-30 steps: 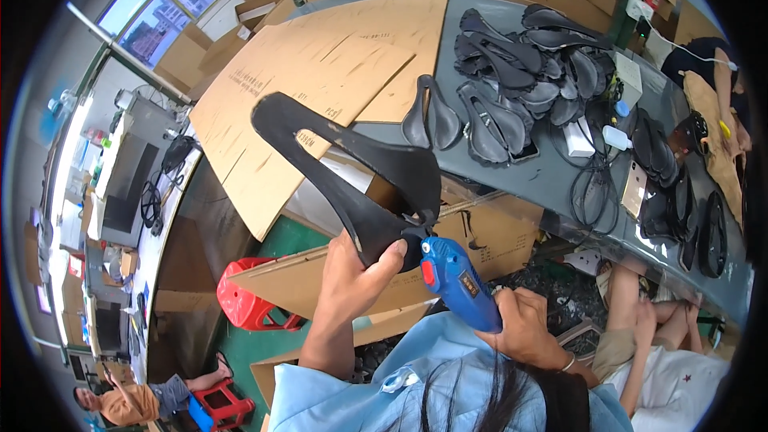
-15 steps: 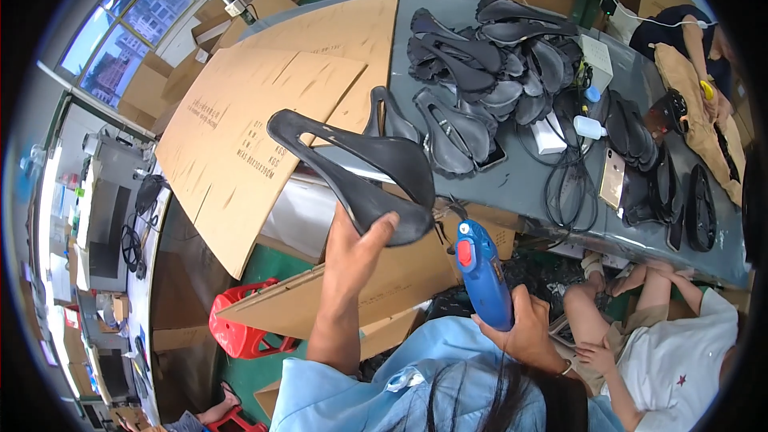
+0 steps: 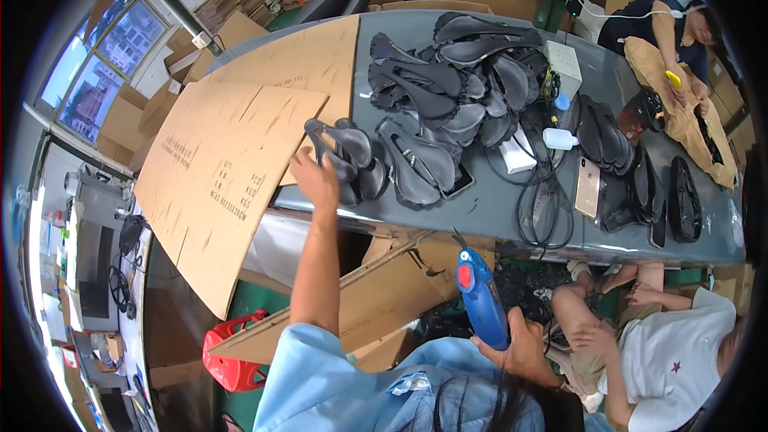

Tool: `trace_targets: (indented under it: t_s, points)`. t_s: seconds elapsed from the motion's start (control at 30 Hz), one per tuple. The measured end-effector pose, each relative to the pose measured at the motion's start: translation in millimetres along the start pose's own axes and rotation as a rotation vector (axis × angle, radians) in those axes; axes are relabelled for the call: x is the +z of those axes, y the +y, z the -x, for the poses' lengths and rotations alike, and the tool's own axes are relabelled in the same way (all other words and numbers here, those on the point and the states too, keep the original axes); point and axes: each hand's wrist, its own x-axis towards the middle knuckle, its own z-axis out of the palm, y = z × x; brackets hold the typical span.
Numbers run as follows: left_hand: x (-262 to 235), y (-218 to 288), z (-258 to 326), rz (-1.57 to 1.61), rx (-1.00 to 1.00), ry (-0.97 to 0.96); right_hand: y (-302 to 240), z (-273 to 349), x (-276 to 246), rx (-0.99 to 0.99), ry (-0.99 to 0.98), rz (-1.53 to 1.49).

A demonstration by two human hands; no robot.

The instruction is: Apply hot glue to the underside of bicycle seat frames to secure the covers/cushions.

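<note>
My left hand (image 3: 317,181) reaches to the near edge of the table, thumb and fingers apart, next to a black bicycle saddle (image 3: 356,141) with a long central cutout. Its fingertips appear to touch the saddle's left side, and another saddle lies partly hidden under it. Close by on the right is another cutout saddle (image 3: 404,180), lying on the grey tabletop. My right hand (image 3: 522,346) is wrapped round a blue handheld power tool (image 3: 483,304) with a red button and a thin dark tip pointing up, held in front of the table.
A heap of black saddles (image 3: 456,80) covers the table's middle. Flat cardboard sheets (image 3: 232,152) overhang its left edge. Right of the heap lie cables (image 3: 544,216), a phone (image 3: 587,188) and a white bottle (image 3: 559,139). A person (image 3: 672,352) sits at the right; another works across the table.
My left hand has carried the saddle away from me onto the table beside the others, and its fingers have loosened. The blue tool has stayed in my right hand, slightly lower in view.
</note>
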Motion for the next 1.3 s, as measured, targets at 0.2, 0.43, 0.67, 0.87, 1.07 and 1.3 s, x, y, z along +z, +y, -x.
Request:
trace_targets:
  t_s: [0.2, 0.43, 0.67, 0.87, 1.07, 1.3]
  points:
    - [45.8, 94.3, 38.9, -0.073, -0.077, -0.656, 2.6, -5.9, -4.2, 0.092, -0.051, -0.087]
    - [66.4, 100.2, 20.3, -0.034, -0.31, -0.728, 6.4, 2.2, -7.8, 0.085, -0.012, -0.136]
    - [-36.9, 103.3, 10.1, 0.95, -0.755, -0.966, 13.3, -1.9, -5.2, 0.023, 0.167, -0.087]
    - [-128.3, 117.6, 103.8, 1.609, -1.107, -0.714, 0.9, -25.1, 1.2, 0.088, 0.262, -0.493]
    - [-166.8, 122.1, 180.7, 1.769, -1.095, -0.704, -37.1, -47.0, 9.5, 0.002, 0.377, -0.561]
    - [-247.6, 88.7, 165.2, 1.225, -0.618, -1.295, -41.3, -49.8, -12.9, -0.134, 0.339, -0.568]
